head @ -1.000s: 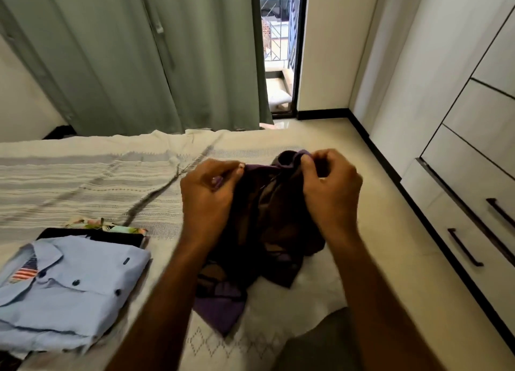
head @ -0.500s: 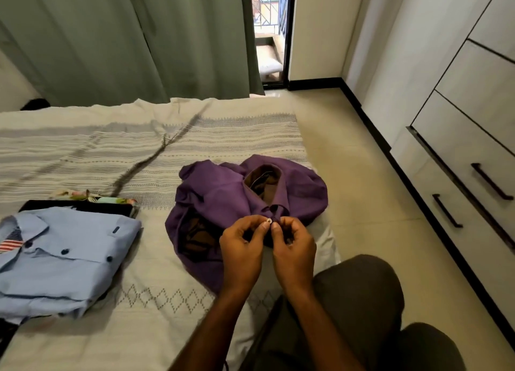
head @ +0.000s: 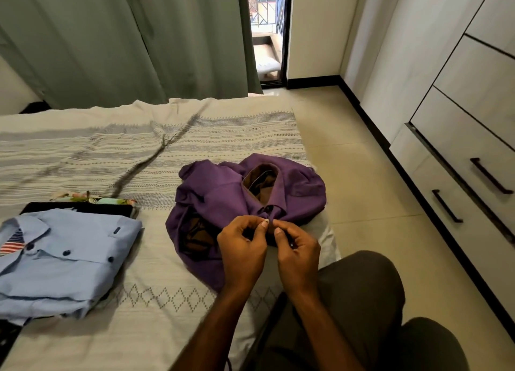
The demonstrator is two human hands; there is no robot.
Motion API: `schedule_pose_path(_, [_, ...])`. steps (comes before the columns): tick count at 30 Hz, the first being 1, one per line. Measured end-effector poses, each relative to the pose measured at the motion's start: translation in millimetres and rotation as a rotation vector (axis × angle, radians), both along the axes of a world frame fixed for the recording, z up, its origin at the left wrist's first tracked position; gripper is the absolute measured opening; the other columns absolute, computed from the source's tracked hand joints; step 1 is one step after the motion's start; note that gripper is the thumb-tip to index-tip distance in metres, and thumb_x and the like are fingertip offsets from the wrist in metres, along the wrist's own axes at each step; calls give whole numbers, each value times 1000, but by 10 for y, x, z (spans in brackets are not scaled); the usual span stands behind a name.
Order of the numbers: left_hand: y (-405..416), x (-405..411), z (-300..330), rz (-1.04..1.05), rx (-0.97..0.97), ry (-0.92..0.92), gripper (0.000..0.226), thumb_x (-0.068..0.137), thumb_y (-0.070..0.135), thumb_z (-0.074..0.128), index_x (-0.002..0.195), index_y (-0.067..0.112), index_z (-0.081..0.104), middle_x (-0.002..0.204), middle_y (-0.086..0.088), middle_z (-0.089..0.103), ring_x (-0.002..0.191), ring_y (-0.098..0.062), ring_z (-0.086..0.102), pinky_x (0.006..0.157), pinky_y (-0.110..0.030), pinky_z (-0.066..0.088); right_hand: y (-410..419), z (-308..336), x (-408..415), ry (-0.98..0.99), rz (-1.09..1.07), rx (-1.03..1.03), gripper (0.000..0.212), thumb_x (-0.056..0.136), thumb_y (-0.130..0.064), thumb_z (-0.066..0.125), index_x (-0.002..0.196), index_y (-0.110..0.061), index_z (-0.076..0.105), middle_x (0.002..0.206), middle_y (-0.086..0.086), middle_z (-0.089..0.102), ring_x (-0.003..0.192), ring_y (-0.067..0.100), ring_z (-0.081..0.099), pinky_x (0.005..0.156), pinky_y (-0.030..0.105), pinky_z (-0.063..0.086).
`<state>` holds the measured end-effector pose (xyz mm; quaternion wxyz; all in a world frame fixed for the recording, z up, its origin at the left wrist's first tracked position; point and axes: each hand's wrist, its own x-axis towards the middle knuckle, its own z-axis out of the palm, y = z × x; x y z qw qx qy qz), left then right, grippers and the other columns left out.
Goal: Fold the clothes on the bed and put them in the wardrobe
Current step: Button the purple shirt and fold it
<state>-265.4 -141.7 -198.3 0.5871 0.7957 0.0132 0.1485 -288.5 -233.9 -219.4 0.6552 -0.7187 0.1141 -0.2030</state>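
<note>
Fingers (head: 264, 225) of both hands still pinched on the purple shirt (head: 220, 195) placket, as half a second ago

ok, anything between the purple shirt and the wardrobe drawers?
Nothing visible on the floor between the bed and the wardrobe. But the drawers look closed, and the purple shirt is still unfolded, both hands pinching its placket at a button.

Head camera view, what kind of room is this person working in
Most likely a bedroom in a home. There is a bed with a striped cover and shirts on it, a white wardrobe with drawers along the right wall, and green curtains beside a door to a balcony.
</note>
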Motion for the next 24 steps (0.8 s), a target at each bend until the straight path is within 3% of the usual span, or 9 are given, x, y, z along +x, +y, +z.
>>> schedule_pose_path(5, [76, 32, 8, -129, -36, 87, 11, 87, 0, 72, 86, 8, 79, 74, 3, 75, 71, -9, 71, 65, -16, 53, -115, -5, 23, -66, 39, -5, 23, 85, -4, 77, 100, -22, 77, 95, -12, 76, 91, 4, 72, 82, 21, 58])
schedule_pose_path(11, [143, 49, 6, -252, -156, 195, 17, 91, -4, 65, 85, 6, 78, 79, -4, 76, 77, -14, 72, 72, -23, 55, -172, -30, 41, -108, 110, -7, 29, 83, -2, 78, 96, -28, 77, 94, -7, 74, 93, 11, 71, 83, 25, 58])
schedule_pose_path(15, [160, 31, 14, -304, -272, 257, 17, 95, 1, 62, 92, 6, 77, 86, -9, 77, 85, -23, 73, 77, -29, 58, -172, -95, 71, -153, 65, -196, 21, 85, -5, 78, 100, -19, 77, 98, -7, 74, 94, 5, 70, 84, 23, 57])
schedule_pose_path(19, [150, 7, 11, -232, -329, 300, 11, 91, 1, 67, 87, 5, 77, 82, -11, 76, 80, -21, 72, 72, -25, 57, -114, -157, 60, -193, 45, -352, 20, 83, -7, 81, 101, -14, 76, 98, -10, 71, 93, -3, 67, 81, 15, 54])
schedule_pose_path(22, [169, 61, -7, -185, -493, 432, 12, 90, 1, 65, 85, 2, 75, 88, -19, 74, 86, -29, 70, 78, -37, 54, -81, -150, 55, -131, 68, -171, 19, 82, -12, 81, 99, -19, 76, 96, -10, 75, 92, 5, 71, 80, 20, 57])
schedule_pose_path(24, [192, 80, -18, -184, -511, 491, 14, 92, 6, 64, 83, 7, 75, 88, -16, 73, 87, -27, 67, 79, -41, 48, -69, -124, 69, -85, 115, 5, 20, 84, -9, 79, 97, -23, 76, 95, -8, 76, 93, 11, 73, 82, 26, 59])
